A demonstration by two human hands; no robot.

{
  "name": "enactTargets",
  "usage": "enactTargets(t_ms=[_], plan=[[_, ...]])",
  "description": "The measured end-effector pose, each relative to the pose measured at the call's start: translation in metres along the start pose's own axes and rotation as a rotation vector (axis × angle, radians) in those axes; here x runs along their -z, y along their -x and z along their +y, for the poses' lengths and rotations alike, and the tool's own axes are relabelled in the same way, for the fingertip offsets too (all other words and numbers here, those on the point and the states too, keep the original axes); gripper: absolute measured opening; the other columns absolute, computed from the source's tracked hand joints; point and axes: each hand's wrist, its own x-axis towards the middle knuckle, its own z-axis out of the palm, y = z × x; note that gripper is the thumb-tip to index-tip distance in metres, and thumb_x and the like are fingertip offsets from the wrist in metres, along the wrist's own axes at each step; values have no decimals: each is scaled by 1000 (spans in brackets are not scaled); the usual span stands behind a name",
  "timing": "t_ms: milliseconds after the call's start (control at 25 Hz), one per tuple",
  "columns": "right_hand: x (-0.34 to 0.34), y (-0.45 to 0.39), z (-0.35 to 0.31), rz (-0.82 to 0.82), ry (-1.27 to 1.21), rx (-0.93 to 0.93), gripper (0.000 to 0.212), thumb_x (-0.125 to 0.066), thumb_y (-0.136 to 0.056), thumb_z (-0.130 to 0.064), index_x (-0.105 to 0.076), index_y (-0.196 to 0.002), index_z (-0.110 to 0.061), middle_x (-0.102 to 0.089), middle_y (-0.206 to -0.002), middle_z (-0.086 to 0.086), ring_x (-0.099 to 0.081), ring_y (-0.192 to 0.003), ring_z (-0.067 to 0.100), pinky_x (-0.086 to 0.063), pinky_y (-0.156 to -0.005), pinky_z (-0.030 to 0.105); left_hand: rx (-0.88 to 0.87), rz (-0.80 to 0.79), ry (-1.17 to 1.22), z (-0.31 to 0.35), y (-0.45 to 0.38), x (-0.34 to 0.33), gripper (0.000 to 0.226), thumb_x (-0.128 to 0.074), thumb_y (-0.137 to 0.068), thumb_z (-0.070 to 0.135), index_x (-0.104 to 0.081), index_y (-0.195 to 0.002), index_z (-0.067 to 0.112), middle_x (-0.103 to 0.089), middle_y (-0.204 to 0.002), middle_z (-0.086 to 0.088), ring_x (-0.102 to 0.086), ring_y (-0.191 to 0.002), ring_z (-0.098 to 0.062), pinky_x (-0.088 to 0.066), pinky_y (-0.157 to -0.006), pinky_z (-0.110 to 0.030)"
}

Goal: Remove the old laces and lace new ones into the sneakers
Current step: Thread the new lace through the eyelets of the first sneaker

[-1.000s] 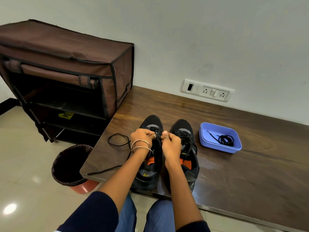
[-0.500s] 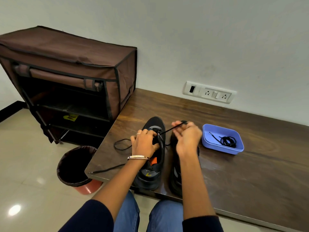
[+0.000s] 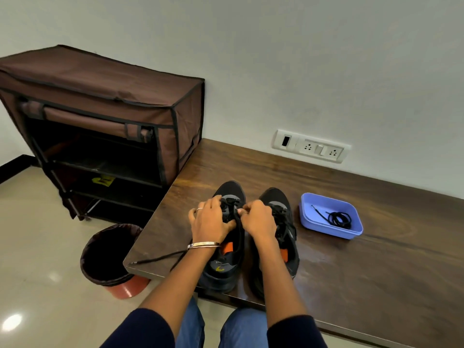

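A: Item one, footwear?
B: Two black sneakers side by side at the near edge of the dark wooden table (image 3: 351,247), toes pointing away. Left sneaker (image 3: 226,262), right sneaker (image 3: 286,222).

A: Hands?
B: Left hand (image 3: 211,222) rests over the left sneaker's lacing, fingers curled on it. Right hand (image 3: 256,217) is just beside it, fingertips pinching the black lace (image 3: 239,232) at the eyelets.

A: Lace run?
B: One end trails left across the table to its near-left corner (image 3: 155,258).

A: Spares?
B: A coiled black lace (image 3: 339,218) lies in a blue tray (image 3: 308,217), right of the sneakers.

A: Surroundings?
B: Brown fabric shoe rack (image 3: 100,101) far left; lined bin (image 3: 108,257) on the floor below the table corner; wall socket panel (image 3: 311,146).
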Motion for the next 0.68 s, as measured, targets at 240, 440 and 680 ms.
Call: enactTargets(t_ms=[240, 440, 680], plan=[[21, 13, -6, 283, -553, -42, 24, -55, -95, -18, -65, -75, -8, -62, -70, 4, -51, -59, 12, -35, -58, 26, 67, -9, 107, -6, -2, -2, 104, -71, -71, 55, -15, -150, 18, -54, -127, 16, -39, -131, -13, -16, -113, -51], [70, 17, -4, 763, -977, -111, 17, -53, -93, -20, -65, -92, -9, -62, -82, 1, -56, -76, 17, -42, -64, 30, 99, -3, 159, -6, -2, -3, 109, -72, -70, 54, -9, -152, 18, -55, -124, 18, -41, -130, -13, -16, -113, -52], [28, 14, -8, 494, 250, 158, 40, -59, -92, -23, -51, -130, -18, -46, -134, 8, -35, -117, 32, -43, -78, 36, 84, -4, 291, -9, -5, -3, 112, -77, -69, 44, -8, -152, 14, -59, -122, 13, -54, -119, -16, -37, -105, -46]])
